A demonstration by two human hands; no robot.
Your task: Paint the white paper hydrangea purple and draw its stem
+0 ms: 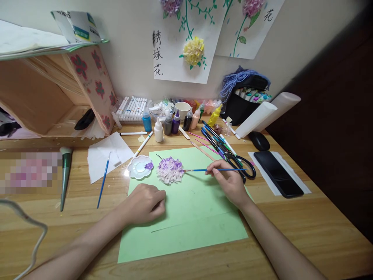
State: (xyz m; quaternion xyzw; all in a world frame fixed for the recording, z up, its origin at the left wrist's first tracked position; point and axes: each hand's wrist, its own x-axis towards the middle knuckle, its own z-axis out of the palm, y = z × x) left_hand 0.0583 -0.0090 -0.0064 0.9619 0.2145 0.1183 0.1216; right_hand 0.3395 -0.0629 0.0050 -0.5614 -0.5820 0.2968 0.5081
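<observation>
In the head view my right hand (229, 181) pinches a thin blue paintbrush (199, 170). Its tip touches, or nearly touches, the right edge of a ruffled flower (169, 171), purple on its upper part and whitish below. My left hand (147, 203) rests as a loose fist on a green sheet of paper (186, 237), just below the flower; nothing shows in its curled fingers. Left of the flower is a white scalloped palette (136, 168) with a dab of purple paint (148, 166) at its right side.
Paint bottles (175, 123) and a box of markers (135, 107) line the back. Black-handled scissors (251, 171) and pens lie beyond my right hand, near a phone (278, 173) and a mouse (259, 140). At left are another paintbrush (104, 179) and a green-handled brush (65, 177).
</observation>
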